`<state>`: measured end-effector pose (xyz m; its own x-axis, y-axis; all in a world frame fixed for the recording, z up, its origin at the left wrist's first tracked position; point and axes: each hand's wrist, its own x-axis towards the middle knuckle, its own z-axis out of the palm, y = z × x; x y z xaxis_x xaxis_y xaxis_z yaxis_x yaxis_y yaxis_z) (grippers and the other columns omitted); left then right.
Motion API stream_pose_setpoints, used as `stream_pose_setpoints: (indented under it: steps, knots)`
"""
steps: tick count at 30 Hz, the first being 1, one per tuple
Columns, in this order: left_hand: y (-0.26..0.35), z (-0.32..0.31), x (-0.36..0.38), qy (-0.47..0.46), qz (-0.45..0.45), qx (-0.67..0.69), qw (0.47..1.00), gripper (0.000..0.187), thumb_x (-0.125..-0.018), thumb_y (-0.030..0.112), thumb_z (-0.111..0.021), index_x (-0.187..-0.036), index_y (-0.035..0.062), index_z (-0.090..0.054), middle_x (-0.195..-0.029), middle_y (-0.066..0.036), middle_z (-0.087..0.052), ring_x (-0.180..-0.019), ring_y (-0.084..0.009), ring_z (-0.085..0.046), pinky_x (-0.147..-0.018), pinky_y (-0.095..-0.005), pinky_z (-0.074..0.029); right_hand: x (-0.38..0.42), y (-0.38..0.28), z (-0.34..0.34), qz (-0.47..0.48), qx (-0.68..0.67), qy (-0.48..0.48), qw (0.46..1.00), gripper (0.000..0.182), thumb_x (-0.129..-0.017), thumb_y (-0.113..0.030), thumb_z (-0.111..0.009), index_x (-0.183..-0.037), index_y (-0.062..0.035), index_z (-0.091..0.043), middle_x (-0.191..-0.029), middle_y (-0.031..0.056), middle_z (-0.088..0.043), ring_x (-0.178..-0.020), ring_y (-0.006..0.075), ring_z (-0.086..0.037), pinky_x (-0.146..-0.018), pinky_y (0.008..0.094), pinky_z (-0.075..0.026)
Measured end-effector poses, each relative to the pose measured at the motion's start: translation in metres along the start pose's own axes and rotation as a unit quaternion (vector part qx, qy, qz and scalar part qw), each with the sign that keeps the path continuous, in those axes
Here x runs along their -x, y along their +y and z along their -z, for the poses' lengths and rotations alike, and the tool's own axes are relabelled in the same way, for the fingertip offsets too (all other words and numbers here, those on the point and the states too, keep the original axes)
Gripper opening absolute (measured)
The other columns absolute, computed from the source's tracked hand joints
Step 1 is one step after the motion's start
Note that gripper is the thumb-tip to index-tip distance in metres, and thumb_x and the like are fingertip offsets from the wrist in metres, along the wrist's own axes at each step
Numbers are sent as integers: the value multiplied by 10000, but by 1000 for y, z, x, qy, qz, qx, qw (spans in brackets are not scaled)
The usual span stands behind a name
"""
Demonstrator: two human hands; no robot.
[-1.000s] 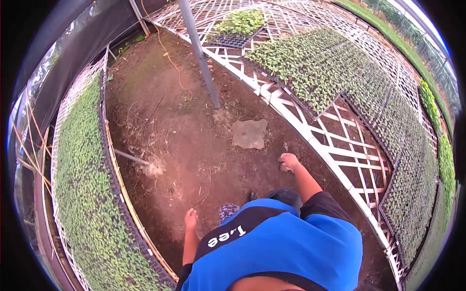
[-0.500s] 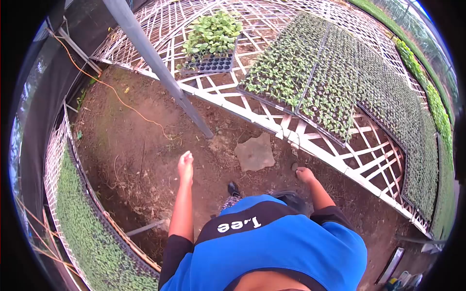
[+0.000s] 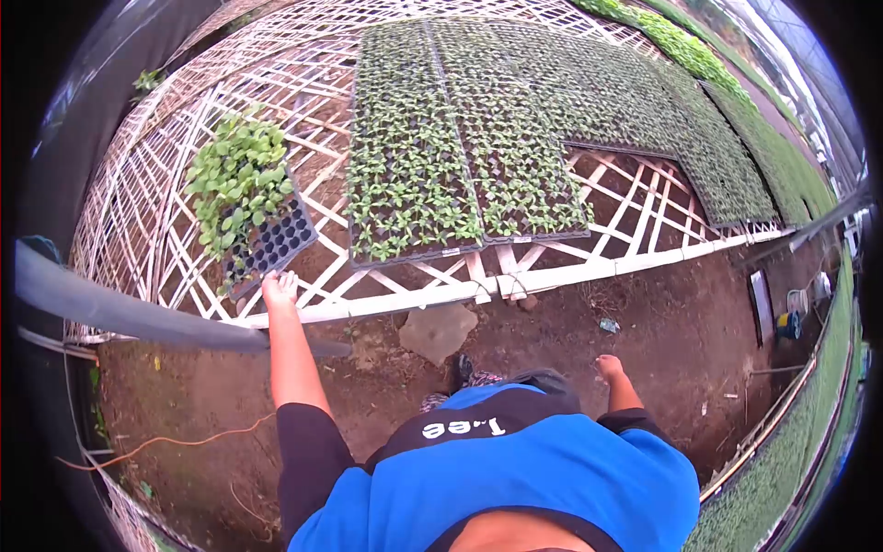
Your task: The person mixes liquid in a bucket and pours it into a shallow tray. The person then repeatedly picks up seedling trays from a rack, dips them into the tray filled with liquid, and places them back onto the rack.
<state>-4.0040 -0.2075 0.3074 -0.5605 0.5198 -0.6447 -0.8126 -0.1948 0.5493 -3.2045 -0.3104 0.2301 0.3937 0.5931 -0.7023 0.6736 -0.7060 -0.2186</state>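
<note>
- Head view: we look down over our blue shirt (image 3: 515, 478) at a white lattice worktop (image 3: 589, 271) above bare dirt ground (image 3: 671, 340).
- Our left hand (image 3: 279, 288) reaches to the near corner of a black seedling tray (image 3: 267, 244), fingers (image 3: 287, 279) loosely spread and touching its edge, gripping nothing that we can see.
- That tray sits tilted on the lattice, half filled with leafy seedlings (image 3: 235, 175).
- Our right hand (image 3: 609, 367) hangs over the dirt, fingers curled, empty.
- Full seedling trays (image 3: 460, 156) lie just right of it.
</note>
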Motion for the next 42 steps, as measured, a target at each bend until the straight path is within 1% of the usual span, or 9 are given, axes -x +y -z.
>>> stream_pose_setpoints:
  steps: [4,10,13,18,26,31,34,38,42]
  knots:
    - [11,-14,-56,116,-7,73,991,365,-775,220,-425,-1096,51,-391,-1179,-107,-343,-1060,-269,-378,-857,-460,-357,-22,9,-14,75,26,80,994,220,-774,-236,-467,-865,-66,-574,-652,47,-540,-515,176,-525,-429,324,-446]
    - [18,12,-123,128,-19,115,985,210,-794,134,-419,-985,46,-426,-939,-59,-443,-796,-194,-450,-764,-413,-393,-18,-21,-46,152,-49,176,971,278,-770,-191,-510,-1012,-65,-563,-702,18,-553,-515,141,-507,-411,302,-410]
    - [45,-25,-62,215,-159,100,958,313,-720,4,-475,-1015,89,-413,-880,-102,-459,-710,-217,-451,-693,-478,-414,-4,-40,-74,65,-180,93,977,321,-775,-197,-520,-1075,-81,-520,-706,7,-541,-536,122,-495,-389,298,-382]
    - [103,-62,-30,250,-233,66,937,205,-730,23,-390,-919,62,-461,-861,-110,-523,-618,-210,-510,-457,-325,-365,79,-95,-110,-24,-227,-6,974,308,-773,-186,-548,-1048,-47,-543,-708,46,-565,-522,143,-520,-425,292,-410]
    - [121,-68,-73,162,-337,23,927,271,-711,257,-609,-842,68,-465,-748,-43,-462,-648,-164,-409,-551,-336,-351,93,-105,-159,-52,-261,-11,964,292,-784,-201,-540,-1060,-105,-533,-592,33,-505,-420,150,-457,-330,311,-362]
    - [91,-62,-19,325,-234,-57,915,310,-710,195,-627,-861,-16,-457,-824,-108,-503,-702,-197,-468,-631,-338,-413,90,-110,-162,-36,-209,-36,976,284,-788,-186,-533,-1053,-84,-533,-622,27,-514,-440,144,-463,-351,312,-372]
    - [96,-67,-36,241,-344,-46,907,248,-713,145,-594,-785,-11,-415,-772,-101,-470,-648,-190,-423,-595,-336,-388,70,-105,-155,3,-156,-42,987,279,-791,-177,-529,-1049,-71,-533,-640,24,-519,-452,141,-467,-363,312,-377]
    - [130,-118,-39,152,-575,-184,783,224,-715,43,-544,-711,44,-320,-757,-40,-327,-637,-137,-309,-595,-294,-326,32,-101,-145,78,-84,-32,993,273,-794,-164,-523,-1043,-53,-533,-663,19,-525,-469,137,-473,-380,312,-384]
    - [196,-142,-13,183,-606,-161,757,203,-748,78,-525,-758,40,-327,-748,-55,-357,-629,-154,-336,-599,-289,-332,10,-124,-143,78,-189,2,979,305,-790,-156,-528,-1069,-32,-516,-667,30,-534,-475,130,-481,-412,287,-405]
